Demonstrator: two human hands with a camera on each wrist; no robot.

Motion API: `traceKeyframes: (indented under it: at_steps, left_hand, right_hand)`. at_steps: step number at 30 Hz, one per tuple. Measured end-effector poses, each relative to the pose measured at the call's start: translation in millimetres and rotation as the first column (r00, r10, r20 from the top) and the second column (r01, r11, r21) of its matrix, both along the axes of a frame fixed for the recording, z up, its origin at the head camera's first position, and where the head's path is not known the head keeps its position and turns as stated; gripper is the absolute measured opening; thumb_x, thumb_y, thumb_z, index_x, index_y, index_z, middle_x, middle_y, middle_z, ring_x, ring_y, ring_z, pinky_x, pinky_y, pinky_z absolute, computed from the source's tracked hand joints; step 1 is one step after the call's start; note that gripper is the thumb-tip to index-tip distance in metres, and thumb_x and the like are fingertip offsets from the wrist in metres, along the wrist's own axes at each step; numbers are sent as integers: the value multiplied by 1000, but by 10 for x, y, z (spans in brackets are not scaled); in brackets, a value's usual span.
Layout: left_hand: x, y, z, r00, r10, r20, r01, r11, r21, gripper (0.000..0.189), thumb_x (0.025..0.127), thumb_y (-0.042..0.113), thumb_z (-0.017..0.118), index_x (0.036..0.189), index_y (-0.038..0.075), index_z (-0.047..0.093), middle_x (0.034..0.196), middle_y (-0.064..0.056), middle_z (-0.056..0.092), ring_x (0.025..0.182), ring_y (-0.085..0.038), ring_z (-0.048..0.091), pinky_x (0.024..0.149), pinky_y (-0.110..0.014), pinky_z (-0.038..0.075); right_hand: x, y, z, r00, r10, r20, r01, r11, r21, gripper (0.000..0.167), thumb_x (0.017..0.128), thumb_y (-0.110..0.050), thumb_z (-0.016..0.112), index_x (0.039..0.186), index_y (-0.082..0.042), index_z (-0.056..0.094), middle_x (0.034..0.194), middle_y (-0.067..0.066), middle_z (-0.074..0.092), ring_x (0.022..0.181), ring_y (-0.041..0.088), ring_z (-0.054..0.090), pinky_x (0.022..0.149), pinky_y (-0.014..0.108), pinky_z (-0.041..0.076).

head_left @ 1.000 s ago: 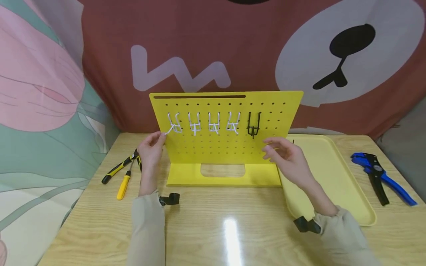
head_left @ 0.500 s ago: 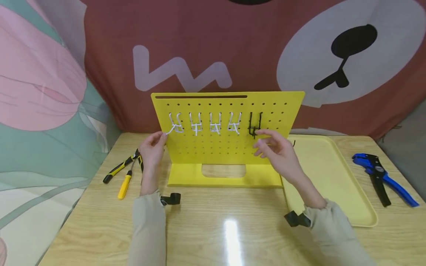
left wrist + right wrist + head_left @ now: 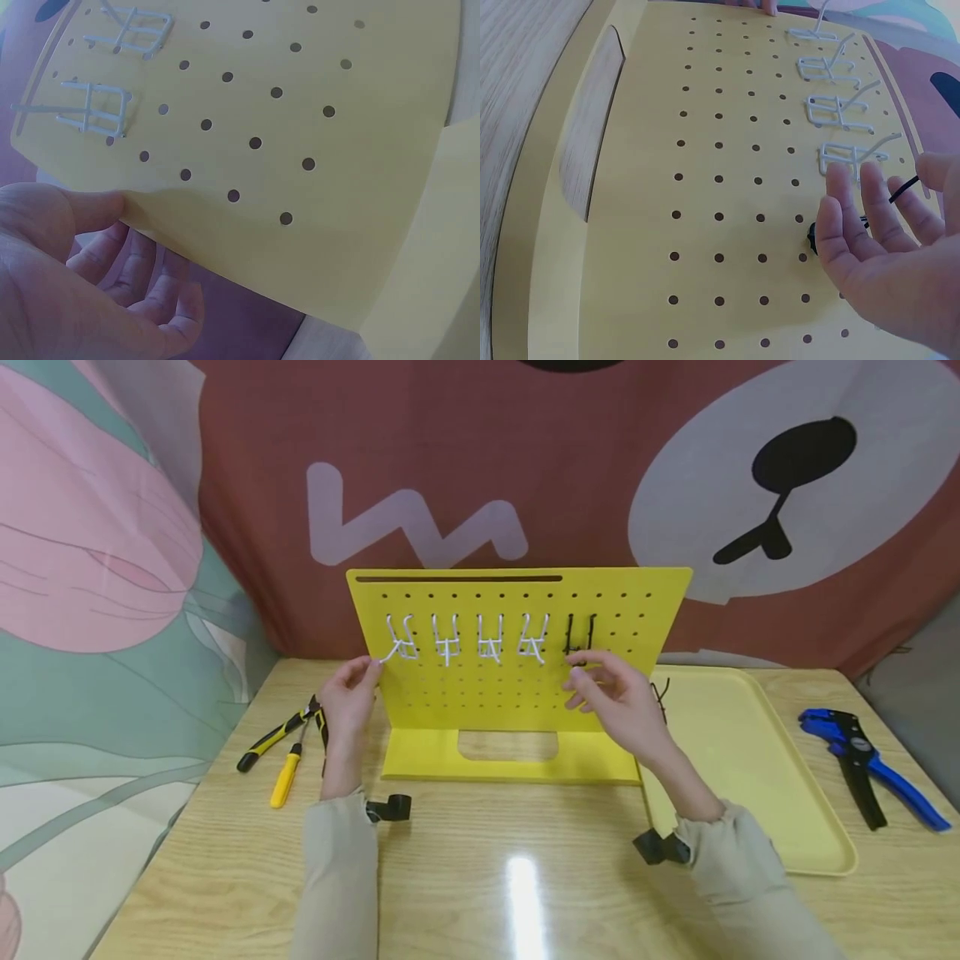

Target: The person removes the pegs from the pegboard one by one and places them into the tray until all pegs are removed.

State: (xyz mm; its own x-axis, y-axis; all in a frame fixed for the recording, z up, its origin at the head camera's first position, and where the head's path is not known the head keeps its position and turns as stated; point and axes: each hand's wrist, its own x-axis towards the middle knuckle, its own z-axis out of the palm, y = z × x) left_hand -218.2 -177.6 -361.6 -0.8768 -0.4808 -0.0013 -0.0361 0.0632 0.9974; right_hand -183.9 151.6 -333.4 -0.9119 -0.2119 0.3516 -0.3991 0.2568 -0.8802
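Observation:
A yellow pegboard (image 3: 480, 689) stands upright on the table in the head view, with several white wire hooks (image 3: 447, 646) in a row. To their right a black wire hook (image 3: 591, 628) hangs in the same row. My left hand (image 3: 351, 697) grips the board's left edge; in the left wrist view the thumb lies on its front and the fingers go behind. At the black hook, my right hand (image 3: 628, 706) pinches the front prong between thumb and fingers. The right wrist view shows that prong (image 3: 904, 189) running up to the thumb, with fingers hiding much of the hook.
Right of the board lies a pale yellow tray (image 3: 757, 777), with black wire pieces (image 3: 663, 692) partly behind my right hand. Blue-and-black wire strippers (image 3: 858, 752) lie beyond it. Yellow-and-black pliers (image 3: 273, 742) and a yellow screwdriver (image 3: 283, 781) lie at the left.
My right hand has moved left from beside the black hook and taken hold of its prong. The left hand keeps its grip on the board edge. The head view has shifted slightly.

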Motion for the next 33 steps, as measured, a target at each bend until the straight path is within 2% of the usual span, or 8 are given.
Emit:
traceKeyframes:
  at_steps: [5,12,18,24,29,33]
  left_hand:
    - [1,8,8,1000,-7,-1,7,1000,2,29,93,20,64,115,1,65,94,1,58,85,-8,52,73,-26,45]
    - [16,-9,28,1000,-3,27,2,1000,29,31,93,24,64,116,3,64,97,1,57,88,-10,54,77,-28,44]
    - [4,0,25,1000,-4,27,4,1000,17,30,93,23,65,115,3,65,96,2,58,87,-9,55,75,-27,44]
    - [7,9,28,999,-15,41,14,1000,18,30,93,24,65,116,4,64,97,2,57,88,-9,53,77,-28,44]
    - [12,-1,42,998,-22,57,20,999,36,34,93,26,65,118,4,64,100,1,56,91,-9,53,80,-27,44]
    - [9,6,47,998,-26,52,24,999,46,35,93,26,65,119,4,63,101,1,56,92,-10,53,83,-29,44]
  right_hand:
    - [-6,8,28,1000,-28,10,28,1000,9,25,98,-15,57,117,0,63,100,18,65,73,21,66,68,29,54]
    - [-16,1,72,998,-53,20,52,998,40,25,96,-17,60,113,1,66,110,20,65,71,9,65,69,24,53]
    - [-10,36,58,998,-58,27,56,996,63,27,95,-19,61,114,1,67,110,19,67,72,9,66,70,26,54]
    - [29,67,32,997,-42,58,40,999,23,28,95,-18,62,116,1,67,112,21,66,74,10,66,71,26,53]
    - [52,61,26,999,-27,37,27,1000,12,25,95,-14,62,114,1,67,109,23,66,73,11,66,71,25,53]
    - [90,51,40,999,-29,16,29,1000,7,22,95,-12,61,111,2,68,104,13,70,73,11,66,70,25,53]
